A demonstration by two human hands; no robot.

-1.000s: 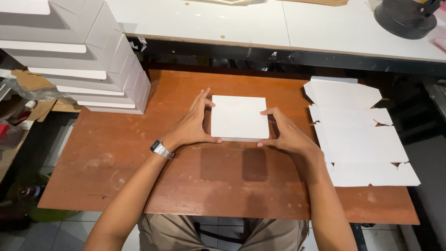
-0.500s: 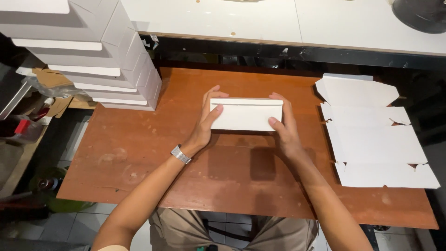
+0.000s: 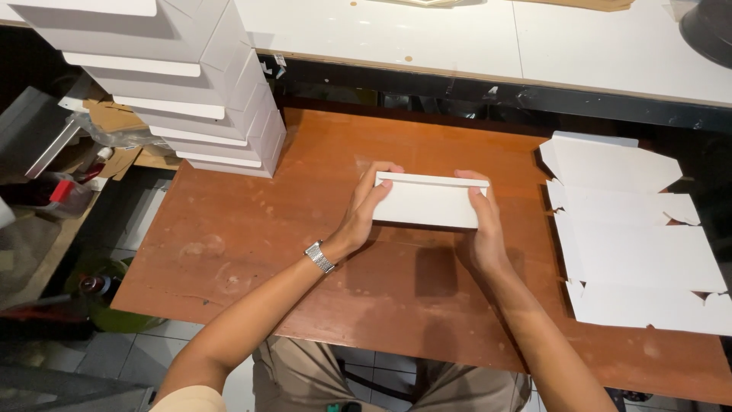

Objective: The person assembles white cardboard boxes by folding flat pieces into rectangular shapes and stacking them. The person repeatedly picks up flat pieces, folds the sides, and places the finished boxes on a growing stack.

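A folded white cardboard box (image 3: 425, 203) is tipped up on edge over the brown wooden table (image 3: 252, 252), so its narrow side faces me. My left hand (image 3: 364, 215), with a metal watch on the wrist, grips the box's left end. My right hand (image 3: 486, 229) grips its right end. Both hands hold it near the table's middle.
A tall stack of finished white boxes (image 3: 191, 91) stands at the table's back left. A pile of flat unfolded white box blanks (image 3: 633, 236) lies at the right. A white worktop (image 3: 473, 42) runs behind. Clutter and a green bottle (image 3: 95, 290) sit on the floor at left.
The box lay flat under both hands one second ago; it has since been lifted and tipped up on edge. My view has shifted slightly left.
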